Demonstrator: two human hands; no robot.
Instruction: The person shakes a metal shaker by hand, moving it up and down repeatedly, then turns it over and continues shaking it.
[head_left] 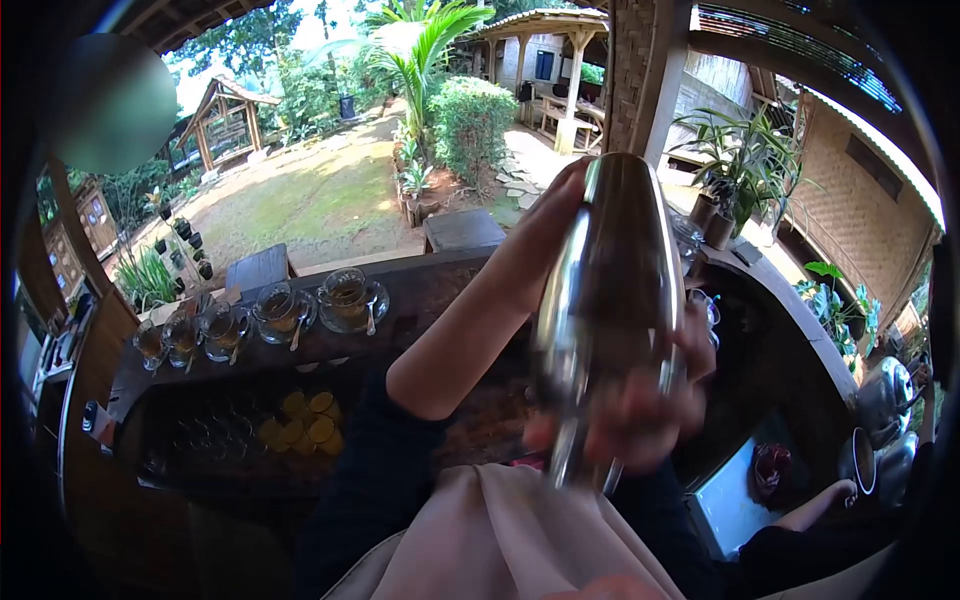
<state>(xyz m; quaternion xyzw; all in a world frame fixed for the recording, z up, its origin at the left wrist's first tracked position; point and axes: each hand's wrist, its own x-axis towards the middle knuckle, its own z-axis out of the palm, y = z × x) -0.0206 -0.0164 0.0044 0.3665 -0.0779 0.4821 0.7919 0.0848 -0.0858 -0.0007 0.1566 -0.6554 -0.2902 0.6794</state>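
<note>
A shiny metal cocktail shaker (pixel 625 260) is raised in front of me at a tilt, large in the head view. My left hand (pixel 556 235) is closed along its far left side near the upper end, partly hidden behind the metal. Around the lower end my right hand (pixel 640 420) is wrapped, smeared by motion. Metal shows below the right hand too. Beyond my left forearm, glass cups (pixel 346 292) of brown drink stand in a row on saucers with spoons, on the dark wooden counter (pixel 430 305).
Several yellow-topped glasses (pixel 305 425) and clear glasses (pixel 210 435) stand on the lower counter at left. At lower right another person's hand (pixel 845 492) is beside a pot (pixel 858 460), near a kettle (pixel 885 390) and a white tray-like surface (pixel 725 500). A post (pixel 640 80) rises ahead.
</note>
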